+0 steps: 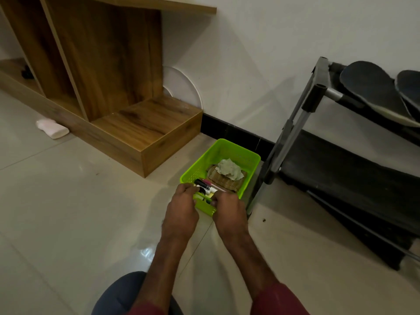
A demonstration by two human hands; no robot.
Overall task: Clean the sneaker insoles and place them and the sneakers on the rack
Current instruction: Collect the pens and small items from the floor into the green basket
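Leftward edge: a wooden cabinet (pixel 145 133) stands on the floor, its low front corner near the basket but not touching it.
Rightward edge: a dark rack (pixel 293 133) with grey poles stands just beside the basket's right wall; whether the two touch cannot be told.
Far edge: a pale wall with a black skirting board (pixel 227 130) runs behind the basket, and a white disc (pixel 184 87) leans behind the cabinet.
Open room: pale glossy floor tiles (pixel 68 201) spread to the left and toward the person; a folded white cloth (pixel 53 128) lies against the cabinet base, well apart from the hands.
Insoles: two dark insoles, one (pixel 372 87) and a second (pixel 409 87) partly cut off by the frame, lie side by side on the rack's top shelf, pale edges showing underneath.
Basket: a bright green slotted basket (pixel 236 148) sits on the floor holding a crumpled pale rag (pixel 229 170), a tan ribbed item beneath it, and small tubes (pixel 203 184) at the near end.
Left hand (pixel 180 208): palm down, fingers curled over the basket's near-left corner, gripping it.
Right hand (pixel 229 210): palm down, fingers hooked over the near rim, gripping it.
Arms: both forearms reach forward, bare below maroon sleeves (pixel 279 301).
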